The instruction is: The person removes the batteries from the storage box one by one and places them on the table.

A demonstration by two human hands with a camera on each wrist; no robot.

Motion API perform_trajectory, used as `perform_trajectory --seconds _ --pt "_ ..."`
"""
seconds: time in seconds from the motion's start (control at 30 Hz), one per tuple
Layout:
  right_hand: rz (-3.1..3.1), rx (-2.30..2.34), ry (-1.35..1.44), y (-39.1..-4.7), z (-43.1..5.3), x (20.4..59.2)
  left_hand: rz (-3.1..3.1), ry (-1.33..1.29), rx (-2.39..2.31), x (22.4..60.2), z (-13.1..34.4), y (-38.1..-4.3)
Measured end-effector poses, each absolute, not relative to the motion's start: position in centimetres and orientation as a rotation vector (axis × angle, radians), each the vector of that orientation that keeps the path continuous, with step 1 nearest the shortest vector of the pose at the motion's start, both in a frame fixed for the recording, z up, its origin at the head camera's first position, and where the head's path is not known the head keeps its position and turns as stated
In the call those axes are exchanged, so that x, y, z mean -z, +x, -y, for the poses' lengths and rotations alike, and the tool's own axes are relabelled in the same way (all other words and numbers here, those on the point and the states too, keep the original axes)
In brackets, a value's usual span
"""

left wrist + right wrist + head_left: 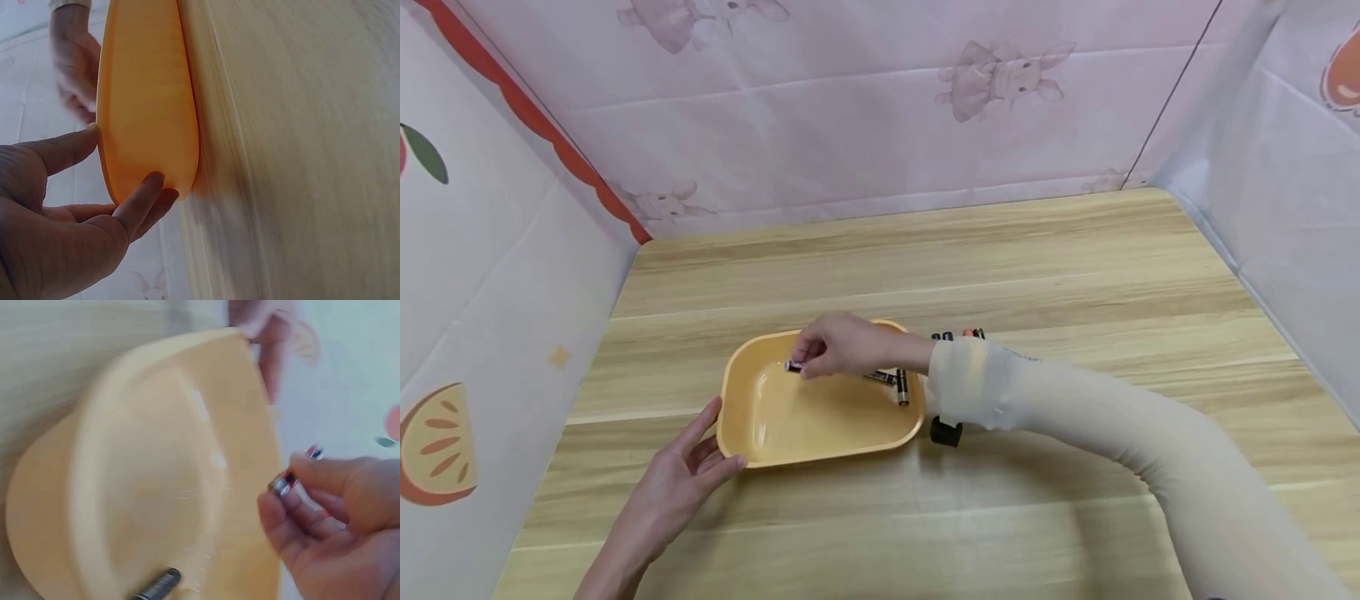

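A yellow plastic basin (820,425) with rounded corners sits on the table. My left hand (681,471) holds its near left corner; in the left wrist view the thumb touches the rim while the fingers curve against the outer wall. Over the basin's inside, my right hand (846,346) pinches a small battery (793,367) between thumb and fingers. The right wrist view shows red and black on that battery (284,483), with a silvery end. At the basin's right end lie a dark battery (902,387) and another battery (881,377), the latter partly hidden by the right hand.
Beyond the basin's right end, several more batteries (947,336) lie on the wooden table (1000,517), partly covered by the right sleeve (1060,392). A black object (946,432) shows beneath the cuff. Printed cloth walls (850,142) border the table's back and sides.
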State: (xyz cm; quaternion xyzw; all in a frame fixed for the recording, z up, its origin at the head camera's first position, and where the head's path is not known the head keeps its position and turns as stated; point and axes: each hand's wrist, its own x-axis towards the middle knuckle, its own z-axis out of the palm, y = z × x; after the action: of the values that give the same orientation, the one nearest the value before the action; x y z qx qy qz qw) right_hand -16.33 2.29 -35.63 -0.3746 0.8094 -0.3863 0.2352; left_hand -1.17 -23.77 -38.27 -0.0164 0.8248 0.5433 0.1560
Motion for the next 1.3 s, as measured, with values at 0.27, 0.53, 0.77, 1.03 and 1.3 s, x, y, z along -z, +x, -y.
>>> perform_trajectory --seconds 0.27,0.53,0.77,1.03,1.3 --pt "-2.069 1.35 -1.008 -16.3 -5.4 32.6 -2.394 -0.032 -1.529 38.2 23.8 -1.2" --pt "-2.042 1.486 -0.95 -16.0 -9.1 30.2 -2.388 -0.039 -1.536 38.4 23.8 -1.2" --pt "-2.063 1.598 -0.825 -15.7 -12.5 28.4 -2.38 -0.026 -1.562 38.4 23.8 -1.1" --pt "-2.159 1.675 -0.716 -15.1 -15.4 27.6 -2.382 -0.014 -1.569 38.6 23.7 -1.1" --pt "-2.207 1.737 -0.571 -14.5 -17.9 28.2 -2.367 -0.029 -1.579 38.6 23.7 -1.2"
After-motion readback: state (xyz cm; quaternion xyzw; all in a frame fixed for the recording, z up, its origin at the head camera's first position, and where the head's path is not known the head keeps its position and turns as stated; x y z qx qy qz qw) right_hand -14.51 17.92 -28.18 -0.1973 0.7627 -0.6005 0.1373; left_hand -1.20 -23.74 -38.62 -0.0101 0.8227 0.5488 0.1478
